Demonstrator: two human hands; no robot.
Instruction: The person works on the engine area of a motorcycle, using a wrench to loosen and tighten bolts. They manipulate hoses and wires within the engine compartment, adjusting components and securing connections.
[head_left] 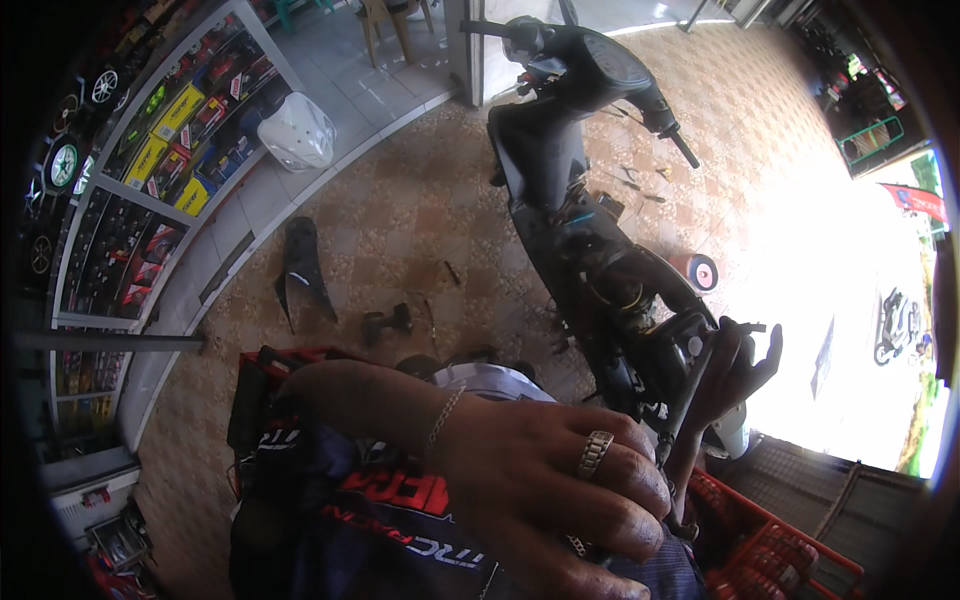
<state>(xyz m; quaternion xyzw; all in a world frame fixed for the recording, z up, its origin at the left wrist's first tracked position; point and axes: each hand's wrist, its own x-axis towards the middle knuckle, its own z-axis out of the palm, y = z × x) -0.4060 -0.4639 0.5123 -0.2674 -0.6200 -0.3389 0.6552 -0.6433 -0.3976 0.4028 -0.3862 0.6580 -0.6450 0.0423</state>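
Note:
My left hand (570, 485), with a ring and a chain bracelet, is closed across the front of my body. Its fingers curl over and hide whatever lies under them. To its right and farther away, my right hand (728, 375) is raised beside the scooter, fingers bent and one stretched out. A long grey metal rod-like tool (688, 395) runs along the right hand's inner side down toward the left hand. A small dark piece (748, 327) shows at the right fingertips. The partly stripped dark scooter (560, 170) stands ahead, its inner parts (625, 290) exposed.
A dark body panel (305, 265) and loose parts (388, 322) lie on the tiled floor (400, 230). Right of the scooter are a small wheel (703, 272) and several tools. Glass shelves (190, 110) and a white panel (298, 132) stand left; a red crate (800, 540) is lower right.

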